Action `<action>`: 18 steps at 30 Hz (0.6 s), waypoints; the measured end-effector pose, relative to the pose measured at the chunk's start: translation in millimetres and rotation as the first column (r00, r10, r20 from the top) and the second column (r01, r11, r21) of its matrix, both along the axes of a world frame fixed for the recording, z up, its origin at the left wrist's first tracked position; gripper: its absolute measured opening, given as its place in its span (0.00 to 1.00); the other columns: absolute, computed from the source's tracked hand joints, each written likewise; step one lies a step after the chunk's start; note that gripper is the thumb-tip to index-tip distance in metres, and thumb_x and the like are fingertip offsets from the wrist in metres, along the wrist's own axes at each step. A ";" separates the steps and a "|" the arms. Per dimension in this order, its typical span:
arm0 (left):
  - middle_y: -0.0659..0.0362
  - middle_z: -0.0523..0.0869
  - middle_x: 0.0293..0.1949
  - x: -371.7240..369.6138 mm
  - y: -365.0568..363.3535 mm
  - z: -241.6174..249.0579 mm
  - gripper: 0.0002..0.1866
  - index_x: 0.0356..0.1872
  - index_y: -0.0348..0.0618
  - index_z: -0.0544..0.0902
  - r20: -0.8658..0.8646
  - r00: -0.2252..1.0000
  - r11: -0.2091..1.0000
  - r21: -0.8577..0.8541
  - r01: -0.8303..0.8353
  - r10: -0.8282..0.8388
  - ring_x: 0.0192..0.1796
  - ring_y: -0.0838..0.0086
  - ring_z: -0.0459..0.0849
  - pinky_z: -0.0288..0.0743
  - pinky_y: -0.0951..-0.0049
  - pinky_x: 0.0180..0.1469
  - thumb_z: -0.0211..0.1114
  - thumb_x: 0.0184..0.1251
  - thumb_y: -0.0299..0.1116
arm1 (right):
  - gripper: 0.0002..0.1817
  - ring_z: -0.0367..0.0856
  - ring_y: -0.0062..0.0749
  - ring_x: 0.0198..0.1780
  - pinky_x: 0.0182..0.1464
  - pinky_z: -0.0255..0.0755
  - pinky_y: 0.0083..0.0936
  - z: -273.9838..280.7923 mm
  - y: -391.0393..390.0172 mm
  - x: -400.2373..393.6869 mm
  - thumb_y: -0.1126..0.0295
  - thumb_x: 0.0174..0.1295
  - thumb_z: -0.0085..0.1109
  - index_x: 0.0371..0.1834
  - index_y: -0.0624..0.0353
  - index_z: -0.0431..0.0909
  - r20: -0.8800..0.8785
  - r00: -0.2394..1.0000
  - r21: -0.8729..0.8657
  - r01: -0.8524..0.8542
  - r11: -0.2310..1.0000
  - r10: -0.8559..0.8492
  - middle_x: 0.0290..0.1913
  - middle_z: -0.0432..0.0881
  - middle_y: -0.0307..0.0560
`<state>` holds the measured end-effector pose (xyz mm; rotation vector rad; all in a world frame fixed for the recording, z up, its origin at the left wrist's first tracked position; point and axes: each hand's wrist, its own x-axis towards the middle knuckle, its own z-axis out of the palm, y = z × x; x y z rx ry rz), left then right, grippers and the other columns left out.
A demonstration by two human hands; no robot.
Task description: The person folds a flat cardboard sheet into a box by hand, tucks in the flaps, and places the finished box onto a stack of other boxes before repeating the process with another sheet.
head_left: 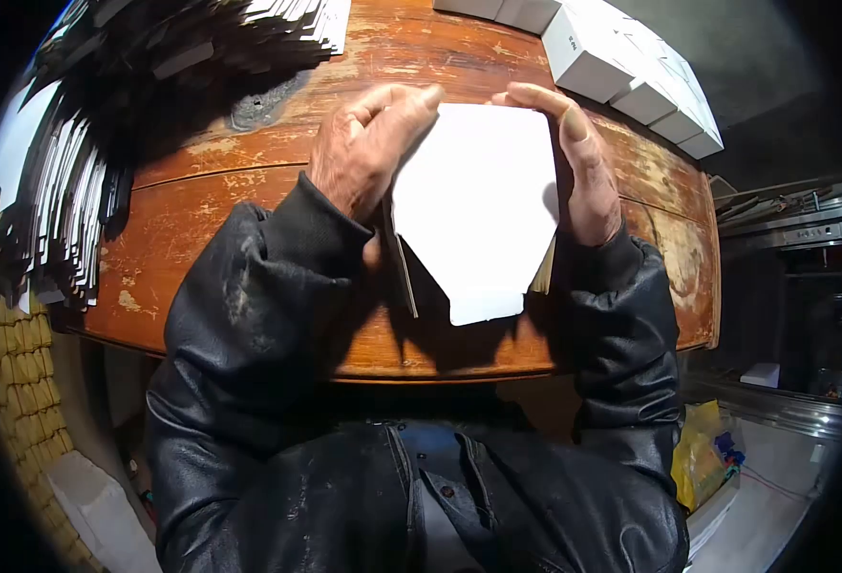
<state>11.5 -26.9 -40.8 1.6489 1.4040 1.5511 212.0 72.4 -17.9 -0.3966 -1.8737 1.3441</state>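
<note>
Tbl [249,205]: box [478,201] btwn L fingers [387,96], R fingers [545,96]

A worn wooden table [168,277], its reddish-brown varnish scraped to pale patches, bears stacked flat card sheets [67,215] along its left side and more at the far left. White boxes [588,62] line the far right edge. Near the middle sits a white carton [483,196], its contact with the wood hidden.

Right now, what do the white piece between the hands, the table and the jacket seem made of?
White piece: probably cardboard, from its stiff flaps; glare hides the finish. Table: likely wood by its plank seams, reddish coating worn through. Jacket: leather or imitation, from its creased sheen.
</note>
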 end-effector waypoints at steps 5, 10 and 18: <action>0.55 0.82 0.39 4.2 3.2 11.5 0.25 0.50 0.35 0.79 0.418 0.907 0.986 -0.166 0.031 0.042 0.41 0.75 0.79 0.73 0.77 0.46 0.49 0.77 0.51 | 0.35 0.74 0.33 0.57 0.61 0.69 0.27 -6.1 2.3 -4.9 0.47 0.73 0.43 0.70 0.67 0.59 0.065 0.992 -0.002 -0.112 0.994 0.112 0.60 0.74 0.50; 0.41 0.78 0.57 6.6 -2.2 12.4 0.35 0.67 0.32 0.68 0.278 0.961 0.990 -0.139 0.030 0.010 0.62 0.61 0.77 0.70 0.69 0.64 0.33 0.81 0.55 | 0.34 0.78 0.27 0.52 0.53 0.72 0.21 -6.3 -9.0 -11.8 0.43 0.76 0.35 0.64 0.64 0.68 -0.029 1.000 -0.122 -0.007 0.992 0.004 0.53 0.79 0.48; 0.38 0.64 0.68 19.4 -2.4 20.0 0.34 0.74 0.35 0.58 0.403 0.915 1.000 -0.015 0.005 0.002 0.69 0.53 0.68 0.62 0.59 0.71 0.33 0.81 0.54 | 0.39 0.81 0.34 0.39 0.43 0.74 0.27 5.2 -0.5 -10.4 0.40 0.74 0.32 0.42 0.71 0.81 0.258 0.941 -0.319 0.296 0.901 -0.218 0.38 0.83 0.55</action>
